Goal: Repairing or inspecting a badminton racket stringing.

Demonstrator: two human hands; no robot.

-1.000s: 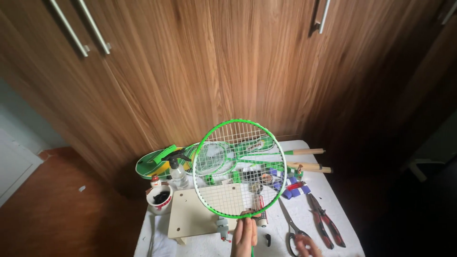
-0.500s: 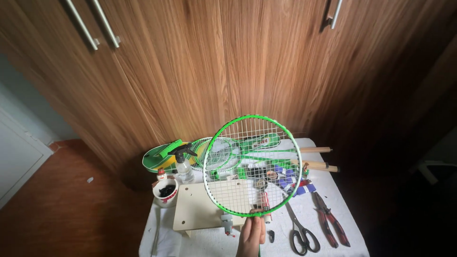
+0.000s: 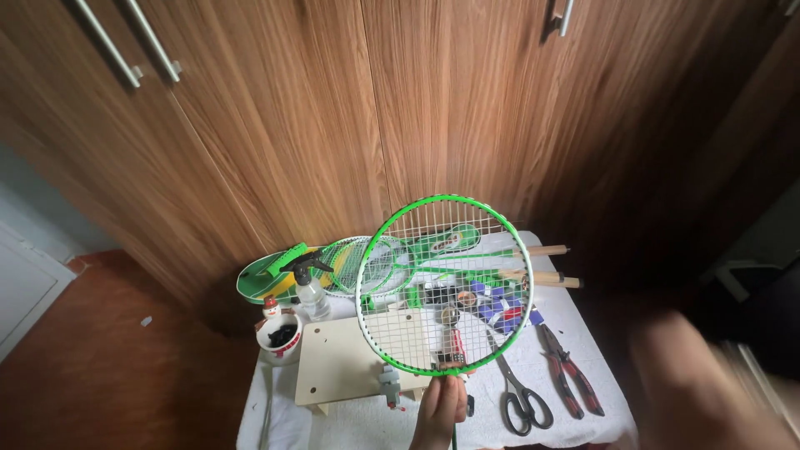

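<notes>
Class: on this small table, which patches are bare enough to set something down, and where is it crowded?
Bare cloth lies at the table's front left, beside the board, and between scissors and pliers. Behind the raised racket, it is crowded.

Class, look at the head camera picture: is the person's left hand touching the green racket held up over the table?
Touching. The head view shows the left hand gripping the green racket just below its frame, fingers wrapped round the shaft.

Badminton racket: green oval frame, white strings intact, head upright and tilted toward 1 o'clock, raised above cluttered desk, shaft pinched at 6 o'clock edge of view.
</notes>
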